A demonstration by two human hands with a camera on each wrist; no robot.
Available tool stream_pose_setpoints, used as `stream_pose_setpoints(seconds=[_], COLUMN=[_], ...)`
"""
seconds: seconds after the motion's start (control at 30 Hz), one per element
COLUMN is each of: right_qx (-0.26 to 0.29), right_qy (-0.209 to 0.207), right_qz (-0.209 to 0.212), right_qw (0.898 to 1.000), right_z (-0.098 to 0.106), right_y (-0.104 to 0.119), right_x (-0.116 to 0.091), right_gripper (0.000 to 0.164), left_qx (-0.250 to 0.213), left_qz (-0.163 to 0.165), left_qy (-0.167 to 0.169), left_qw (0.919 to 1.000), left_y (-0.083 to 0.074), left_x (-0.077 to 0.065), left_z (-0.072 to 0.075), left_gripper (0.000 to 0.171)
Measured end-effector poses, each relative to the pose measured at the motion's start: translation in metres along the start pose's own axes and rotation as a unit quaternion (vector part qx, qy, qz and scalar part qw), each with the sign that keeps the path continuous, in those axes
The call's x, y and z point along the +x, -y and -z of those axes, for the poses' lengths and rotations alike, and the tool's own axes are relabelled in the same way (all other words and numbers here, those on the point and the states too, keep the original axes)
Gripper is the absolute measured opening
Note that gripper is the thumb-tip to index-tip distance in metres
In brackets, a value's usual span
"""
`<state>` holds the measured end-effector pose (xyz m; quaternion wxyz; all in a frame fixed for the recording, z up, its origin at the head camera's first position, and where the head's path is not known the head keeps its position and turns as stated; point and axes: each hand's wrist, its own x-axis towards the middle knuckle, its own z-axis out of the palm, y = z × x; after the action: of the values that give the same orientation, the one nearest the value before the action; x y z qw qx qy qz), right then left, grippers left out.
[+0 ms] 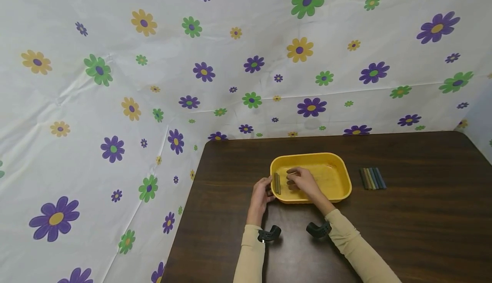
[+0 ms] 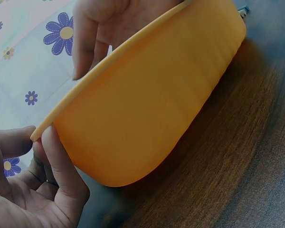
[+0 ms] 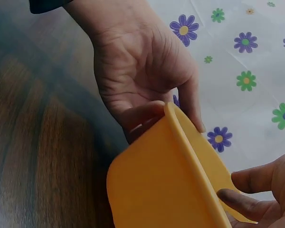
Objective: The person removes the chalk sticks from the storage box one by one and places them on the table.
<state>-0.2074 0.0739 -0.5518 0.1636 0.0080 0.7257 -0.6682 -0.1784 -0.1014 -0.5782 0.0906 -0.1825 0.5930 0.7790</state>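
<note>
A yellow plastic tub [image 1: 338, 184] sits on the table. My left hand [image 1: 262, 193] grips its left rim, thumb at the edge and fingers on the outer wall, as the left wrist view shows at the tub's corner [image 2: 118, 156]. Two short olive-brown sticks [image 1: 277, 183] lie side by side inside, along the left end. Over the tub floor, just right of these sticks, is my right hand [image 1: 303, 182], its fingers loosely bent. In the right wrist view, nothing shows between the right thumb and forefinger [image 3: 249, 180]; the other right fingers are partly hidden by the tub wall.
To the right of the tub, several coloured sticks [image 1: 373, 178] in green, tan and blue tones lie in a neat row on the dark wooden table [image 1: 423, 214]. A flowered sheet [image 1: 230, 52] hangs behind the table and along its left side.
</note>
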Motion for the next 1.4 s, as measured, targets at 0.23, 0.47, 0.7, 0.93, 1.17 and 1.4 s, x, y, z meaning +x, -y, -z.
stream_pose_setpoints(seconds=[0.23, 0.47, 0.7, 0.93, 1.17, 1.4], right_qx=[-0.013, -0.054, -0.086, -0.097, -0.086, -0.08], right_qy=[0.008, 0.004, 0.0, -0.004, 0.003, 0.008], right_qz=[-0.008, -0.014, -0.012, -0.014, -0.018, -0.03], right_qw=[1.0, 0.998, 0.996, 0.995, 0.996, 0.996], right_z=[-0.01, -0.017, -0.028, -0.036, -0.039, -0.037], right_y=[0.0, 0.0, -0.001, 0.0, -0.001, -0.004], right_x=[0.004, 0.009, 0.013, 0.015, 0.017, 0.019], right_gripper=[0.036, 0.035, 0.039, 0.043, 0.044, 0.045], left_qx=[-0.003, -0.003, -0.004, -0.005, -0.002, -0.003], left_qz=[0.001, 0.0, 0.003, 0.001, 0.0, 0.001], left_qy=[0.002, 0.001, 0.003, 0.007, 0.004, 0.004], left_qw=[1.0, 1.0, 1.0, 1.0, 1.0, 1.0], left_y=[0.0, 0.001, 0.0, 0.0, 0.0, 0.0], left_x=[0.001, 0.001, 0.001, 0.0, 0.001, -0.001], left_z=[0.0, 0.001, 0.0, 0.001, 0.0, 0.0], left_gripper=[0.023, 0.024, 0.022, 0.022, 0.023, 0.023])
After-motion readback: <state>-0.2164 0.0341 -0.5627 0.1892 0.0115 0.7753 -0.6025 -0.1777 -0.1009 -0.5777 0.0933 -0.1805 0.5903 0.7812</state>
